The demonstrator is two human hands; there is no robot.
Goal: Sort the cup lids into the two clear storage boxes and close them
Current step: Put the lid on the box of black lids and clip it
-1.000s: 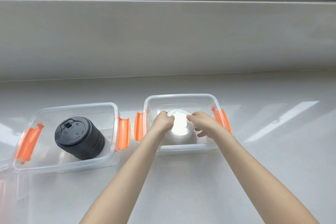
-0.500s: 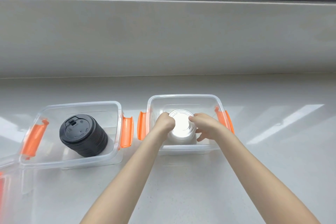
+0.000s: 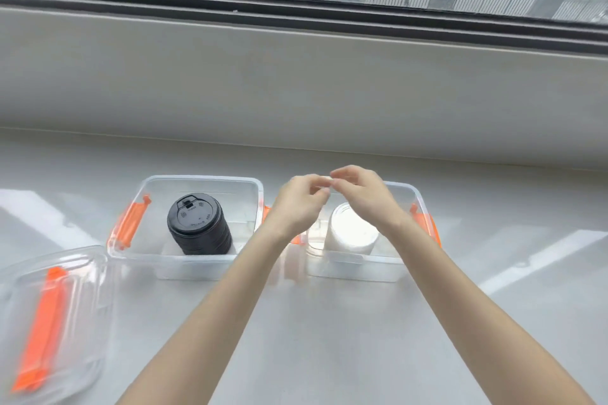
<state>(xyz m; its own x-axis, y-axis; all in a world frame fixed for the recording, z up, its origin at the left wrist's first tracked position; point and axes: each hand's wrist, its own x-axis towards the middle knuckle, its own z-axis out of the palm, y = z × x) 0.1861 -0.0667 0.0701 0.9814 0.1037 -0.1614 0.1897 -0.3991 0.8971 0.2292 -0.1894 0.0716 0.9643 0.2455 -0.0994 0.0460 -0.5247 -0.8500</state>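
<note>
Two clear storage boxes with orange latches stand side by side on the pale sill. The left box [image 3: 154, 260] holds a stack of black cup lids [image 3: 197, 228]. In the right box [image 3: 399, 268] stands a stack of white cup lids [image 3: 350, 233]. My left hand [image 3: 297, 205] and my right hand [image 3: 362, 196] hover above the right box's far left part, clear of the white stack. Their fingers are loosely curled and the fingertips almost meet. I make out nothing held in either hand.
A clear box cover [image 3: 75, 276] with an orange latch strip [image 3: 39, 329] lies flat at the near left, touching the left box's corner. A low wall [image 3: 296, 92] and window frame rise right behind the boxes. No second cover is in view.
Both hands have let go of the white lid stack and risen above the box. The view has tilted up and shifted left, bringing the loose cover into sight.
</note>
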